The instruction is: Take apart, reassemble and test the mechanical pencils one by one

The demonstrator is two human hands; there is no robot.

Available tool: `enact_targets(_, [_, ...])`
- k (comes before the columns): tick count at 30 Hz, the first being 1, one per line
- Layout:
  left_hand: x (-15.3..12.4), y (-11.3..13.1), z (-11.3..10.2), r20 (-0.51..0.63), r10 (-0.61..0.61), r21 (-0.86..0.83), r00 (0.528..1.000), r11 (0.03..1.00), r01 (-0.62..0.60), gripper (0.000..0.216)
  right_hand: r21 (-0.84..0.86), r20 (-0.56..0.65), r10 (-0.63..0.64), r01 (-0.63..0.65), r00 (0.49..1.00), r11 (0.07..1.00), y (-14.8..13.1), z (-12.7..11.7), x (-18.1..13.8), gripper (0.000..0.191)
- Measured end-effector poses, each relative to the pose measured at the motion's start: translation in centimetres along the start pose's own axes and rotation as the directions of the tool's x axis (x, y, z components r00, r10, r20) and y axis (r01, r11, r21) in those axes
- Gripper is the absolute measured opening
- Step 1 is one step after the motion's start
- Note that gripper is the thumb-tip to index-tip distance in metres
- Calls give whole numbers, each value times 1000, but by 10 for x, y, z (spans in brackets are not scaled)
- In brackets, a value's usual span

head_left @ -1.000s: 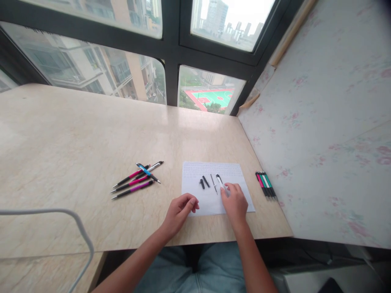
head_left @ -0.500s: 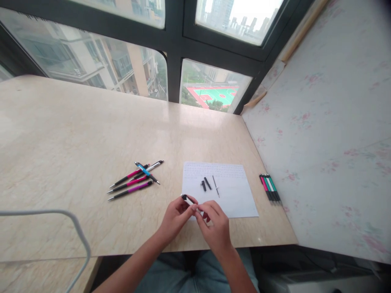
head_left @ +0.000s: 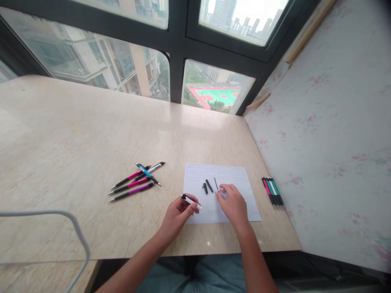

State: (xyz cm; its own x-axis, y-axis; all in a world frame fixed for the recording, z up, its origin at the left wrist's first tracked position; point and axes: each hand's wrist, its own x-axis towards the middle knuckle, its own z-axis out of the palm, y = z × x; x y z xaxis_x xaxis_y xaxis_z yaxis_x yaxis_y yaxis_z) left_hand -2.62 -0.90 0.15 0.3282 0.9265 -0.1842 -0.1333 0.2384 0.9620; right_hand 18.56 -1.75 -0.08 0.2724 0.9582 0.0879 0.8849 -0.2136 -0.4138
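Observation:
My left hand [head_left: 180, 211] is closed around a white pen barrel [head_left: 193, 202] with a black clip end, held just over the paper's left edge. The barrel's open white end points to the right. Over the sheet of paper [head_left: 198, 173], my right hand [head_left: 233, 205] pinches at a thin dark pen refill [head_left: 216, 183]; its lower part is hidden by the fingers. A small white piece shows at those fingertips. Two black pen parts lie left of the refill: a slim tube [head_left: 209, 185] and a shorter piece [head_left: 205, 188].
Several assembled pens [head_left: 131, 191] lie in a loose pile on the left of the marble-patterned tabletop [head_left: 91, 134]. Another row of pens [head_left: 273, 192] lies by the wall at right. A grey cable [head_left: 77, 228] loops at lower left. Windows rise behind.
My right hand has left the pen barrel and reached up and right to the refill on the paper. My left hand keeps the barrel in nearly the same spot.

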Motion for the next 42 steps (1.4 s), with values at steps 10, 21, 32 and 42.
enact_targets(10, [-2, 0, 1, 18, 12, 38, 1000, 999, -13, 18, -23, 21, -4, 4, 1000, 1000, 6, 2, 9, 13])
enact_targets(21, [3, -5, -4, -98, -109, -332, 989, 940, 71, 23, 157, -95, -51, 66, 994, 985, 13, 1, 7, 26])
enact_targets(32, [-10, 1, 4, 34, -265, -673, 964, 707, 218, 21, 722, 27, -102, 51, 994, 690, -70, -9, -46, 19])
enact_targets(42, [-9, 2, 4, 34, -268, -659, 963, 718, 223, 22, 793, 123, 35, -120, 992, 598, -68, -6, -52, 24])
